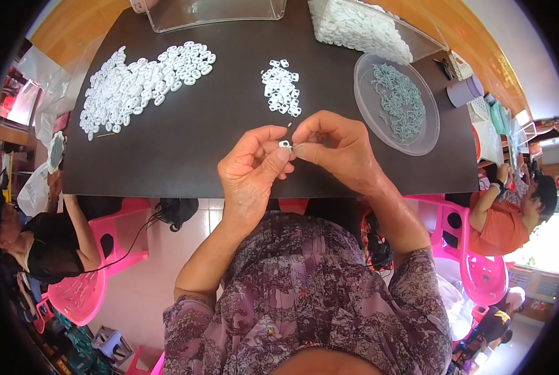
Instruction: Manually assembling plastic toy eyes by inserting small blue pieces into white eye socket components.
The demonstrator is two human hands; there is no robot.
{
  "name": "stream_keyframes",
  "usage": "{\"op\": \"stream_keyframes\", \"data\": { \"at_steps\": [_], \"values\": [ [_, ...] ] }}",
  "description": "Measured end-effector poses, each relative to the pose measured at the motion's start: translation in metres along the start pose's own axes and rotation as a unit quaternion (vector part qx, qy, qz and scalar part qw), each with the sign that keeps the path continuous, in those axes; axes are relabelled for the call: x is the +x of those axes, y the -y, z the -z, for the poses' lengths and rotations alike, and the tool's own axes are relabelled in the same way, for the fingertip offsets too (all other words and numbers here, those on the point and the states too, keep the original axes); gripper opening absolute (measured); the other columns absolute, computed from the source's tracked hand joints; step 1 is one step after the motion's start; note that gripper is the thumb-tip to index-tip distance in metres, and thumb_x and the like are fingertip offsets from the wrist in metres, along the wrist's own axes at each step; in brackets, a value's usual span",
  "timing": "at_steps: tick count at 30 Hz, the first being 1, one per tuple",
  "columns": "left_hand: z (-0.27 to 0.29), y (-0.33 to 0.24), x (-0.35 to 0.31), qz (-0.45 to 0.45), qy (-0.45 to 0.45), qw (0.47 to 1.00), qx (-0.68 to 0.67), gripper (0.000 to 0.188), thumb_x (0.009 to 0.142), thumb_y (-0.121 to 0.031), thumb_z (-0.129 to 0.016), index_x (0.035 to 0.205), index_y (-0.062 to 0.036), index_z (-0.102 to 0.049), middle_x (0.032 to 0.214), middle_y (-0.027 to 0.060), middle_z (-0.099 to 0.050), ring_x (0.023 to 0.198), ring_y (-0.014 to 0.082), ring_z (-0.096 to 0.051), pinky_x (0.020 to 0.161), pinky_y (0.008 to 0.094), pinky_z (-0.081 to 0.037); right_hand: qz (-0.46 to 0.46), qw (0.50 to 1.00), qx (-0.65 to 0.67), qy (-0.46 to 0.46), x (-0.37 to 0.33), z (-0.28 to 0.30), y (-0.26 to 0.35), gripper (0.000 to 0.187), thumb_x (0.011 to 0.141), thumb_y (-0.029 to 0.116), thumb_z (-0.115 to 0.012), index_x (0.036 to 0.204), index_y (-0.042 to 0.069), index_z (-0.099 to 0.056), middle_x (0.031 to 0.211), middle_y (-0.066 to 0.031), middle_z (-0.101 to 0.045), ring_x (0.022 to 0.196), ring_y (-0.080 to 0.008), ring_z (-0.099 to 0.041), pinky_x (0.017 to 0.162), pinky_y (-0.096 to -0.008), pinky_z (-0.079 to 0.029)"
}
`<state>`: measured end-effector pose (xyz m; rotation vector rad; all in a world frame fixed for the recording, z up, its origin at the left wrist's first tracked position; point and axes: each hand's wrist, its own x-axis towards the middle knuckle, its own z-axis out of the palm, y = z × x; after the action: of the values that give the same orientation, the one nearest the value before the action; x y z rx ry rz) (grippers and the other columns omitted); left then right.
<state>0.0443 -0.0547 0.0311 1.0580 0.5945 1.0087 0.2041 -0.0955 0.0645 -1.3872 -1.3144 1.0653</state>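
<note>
My left hand (251,172) pinches a small white plastic piece with a dark hole (284,144) between thumb and fingers, above the table's near half. My right hand (339,147) meets it there, thumb and index finger pressed together at the piece's right side; whatever they grip is too small to make out. Just beyond the fingertips lies a tiny white bit (289,124). Ahead of both hands is a small pile of white pieces with holes (281,87). To the right, a round clear plastic lid (362,103) carries many thin grey-green parts (399,103).
White oval pieces (135,87) spread over the dark table (229,144) at left. A clear bin of white pieces (361,28) stands far right, near pliers (443,67) and a lilac cup (465,92). People sit at left (48,244) and right (504,219) on pink chairs.
</note>
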Motion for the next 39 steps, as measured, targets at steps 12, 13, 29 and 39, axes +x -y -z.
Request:
{"op": "stream_keyframes", "data": {
  "at_steps": [12, 13, 29, 39],
  "values": [
    [0.004, 0.002, -0.004, -0.007, -0.002, 1.0, -0.003, 0.025, 0.084, 0.003, -0.059, 0.108, 0.0055, -0.056, 0.079, 0.0054, -0.061, 0.065, 0.0089, -0.057, 0.058, 0.0203, -0.048, -0.002, 1.0, 0.002, -0.003, 0.0, -0.004, -0.002, 0.012, 0.078, 0.002, -0.066, 0.089, 0.001, -0.06, 0.081, 0.0016, -0.058, 0.074, -0.0036, -0.051, 0.066, -0.0196, -0.042],
    [0.004, 0.002, -0.004, -0.007, -0.003, 1.0, -0.003, 0.025, 0.084, 0.003, -0.059, 0.108, 0.0055, -0.056, 0.079, 0.0054, -0.061, 0.065, 0.0089, -0.057, 0.058, 0.0203, -0.048, -0.006, 1.0, 0.003, -0.003, 0.0, -0.004, -0.002, 0.012, 0.078, 0.002, -0.066, 0.088, 0.001, -0.06, 0.081, 0.0017, -0.058, 0.074, -0.0035, -0.051, 0.066, -0.0195, -0.042],
    [0.011, 0.006, -0.002, -0.167, 0.003, 0.946, 0.278, 0.029, 0.084, -0.001, -0.062, 0.112, 0.0032, -0.055, 0.073, 0.0009, -0.056, 0.062, 0.0052, -0.052, 0.058, 0.0185, -0.046, -0.005, 1.0, 0.003, -0.012, 0.007, -0.014, -0.005, 0.011, 0.076, 0.0, -0.065, 0.086, 0.001, -0.061, 0.079, 0.0018, -0.058, 0.073, -0.0042, -0.051, 0.066, -0.02, -0.043],
    [0.015, 0.01, 0.003, -0.144, -0.042, 0.962, 0.23, 0.033, 0.078, 0.007, -0.062, 0.11, -0.0005, -0.056, 0.067, 0.002, -0.055, 0.058, 0.0077, -0.054, 0.053, 0.0219, -0.045, 0.131, 0.977, -0.163, -0.037, 0.014, -0.024, -0.015, 0.009, 0.08, 0.001, -0.061, 0.088, 0.001, -0.058, 0.079, -0.0042, -0.056, 0.073, -0.0118, -0.052, 0.065, -0.0257, -0.042]
  ]
}}
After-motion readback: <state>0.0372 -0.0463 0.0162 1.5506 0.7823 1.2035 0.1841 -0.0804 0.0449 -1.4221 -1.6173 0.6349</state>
